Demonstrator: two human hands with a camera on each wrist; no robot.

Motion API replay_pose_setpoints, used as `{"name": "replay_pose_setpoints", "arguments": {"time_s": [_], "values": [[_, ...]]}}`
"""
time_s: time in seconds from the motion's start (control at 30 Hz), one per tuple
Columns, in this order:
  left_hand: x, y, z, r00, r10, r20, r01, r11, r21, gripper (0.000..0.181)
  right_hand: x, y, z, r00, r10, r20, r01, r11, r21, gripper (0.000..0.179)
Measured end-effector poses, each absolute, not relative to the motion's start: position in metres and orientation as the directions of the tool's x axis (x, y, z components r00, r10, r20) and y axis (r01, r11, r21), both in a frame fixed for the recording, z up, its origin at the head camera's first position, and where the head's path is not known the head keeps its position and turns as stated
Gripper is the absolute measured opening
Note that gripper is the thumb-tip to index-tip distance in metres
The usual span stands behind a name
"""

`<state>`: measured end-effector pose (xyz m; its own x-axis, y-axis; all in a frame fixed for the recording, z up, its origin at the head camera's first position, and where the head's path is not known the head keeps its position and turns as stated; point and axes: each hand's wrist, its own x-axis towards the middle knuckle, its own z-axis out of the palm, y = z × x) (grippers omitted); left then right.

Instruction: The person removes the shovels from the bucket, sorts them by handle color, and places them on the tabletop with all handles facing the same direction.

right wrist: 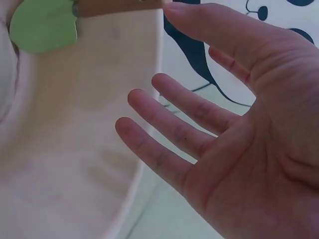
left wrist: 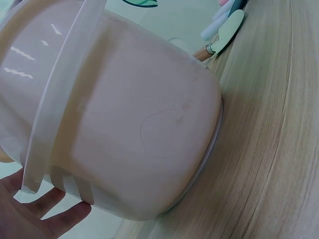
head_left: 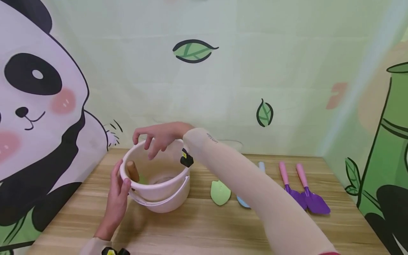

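Observation:
A pale pinkish-white bucket [head_left: 169, 203] with a carrying handle stands upright on the wooden table. My left hand [head_left: 118, 198] holds its left side, the thumb near the rim and fingers along the outer wall. Inside the bucket leans a small trowel with a wooden handle [head_left: 132, 171]; its green blade [right wrist: 45, 25] shows in the right wrist view. Over the bucket's opening hovers my right hand [head_left: 162, 136], fingers spread and loosely bent, nothing in them. From the right wrist, the thumb tip appears right at the trowel handle's end.
Right of the bucket lie a green-bladed trowel [head_left: 220, 193], a light blue trowel [head_left: 243, 202] partly behind my right forearm, and two purple trowels [head_left: 315, 203] with pink handles. A printed cloth backdrop [head_left: 236, 78] rises behind the table [head_left: 191, 233].

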<state>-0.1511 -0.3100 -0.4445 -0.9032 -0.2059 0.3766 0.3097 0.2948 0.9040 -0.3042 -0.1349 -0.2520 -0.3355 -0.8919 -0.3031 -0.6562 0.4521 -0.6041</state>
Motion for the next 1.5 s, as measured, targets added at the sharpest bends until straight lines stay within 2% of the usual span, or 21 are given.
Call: {"name": "replay_pose_setpoints", "arguments": {"time_s": [0.1, 0.3, 0.57, 1.03, 1.23, 1.5], "values": [[-0.152, -0.311, -0.444, -0.903, -0.202, 0.379, 0.314, 0.292, 0.903, 0.06, -0.299, -0.145, -0.255, -0.333, -0.889, -0.314, -0.655, 0.457, -0.602, 0.06], [-0.152, -0.311, -0.444, -0.903, -0.198, 0.382, 0.318, 0.292, 0.902, 0.06, -0.293, -0.163, -0.265, -0.287, -0.904, -0.318, -0.657, 0.427, -0.621, 0.057], [-0.151, -0.312, -0.445, -0.899, -0.193, 0.392, 0.334, 0.274, 0.902, 0.06, -0.282, -0.182, -0.274, -0.228, -0.918, -0.324, -0.652, 0.391, -0.65, 0.044], [-0.15, -0.313, -0.445, -0.91, -0.176, 0.376, 0.324, 0.265, 0.908, 0.06, -0.277, -0.192, -0.281, -0.207, -0.905, -0.371, -0.644, 0.412, -0.645, 0.034], [-0.151, -0.313, -0.446, -0.914, -0.182, 0.362, 0.307, 0.271, 0.912, 0.06, -0.275, -0.191, -0.284, -0.19, -0.914, -0.357, -0.648, 0.39, -0.654, 0.029], [-0.152, -0.314, -0.446, -0.912, -0.182, 0.367, 0.312, 0.273, 0.91, 0.059, -0.276, -0.192, -0.285, -0.201, -0.917, -0.344, -0.646, 0.388, -0.657, 0.027]]}}
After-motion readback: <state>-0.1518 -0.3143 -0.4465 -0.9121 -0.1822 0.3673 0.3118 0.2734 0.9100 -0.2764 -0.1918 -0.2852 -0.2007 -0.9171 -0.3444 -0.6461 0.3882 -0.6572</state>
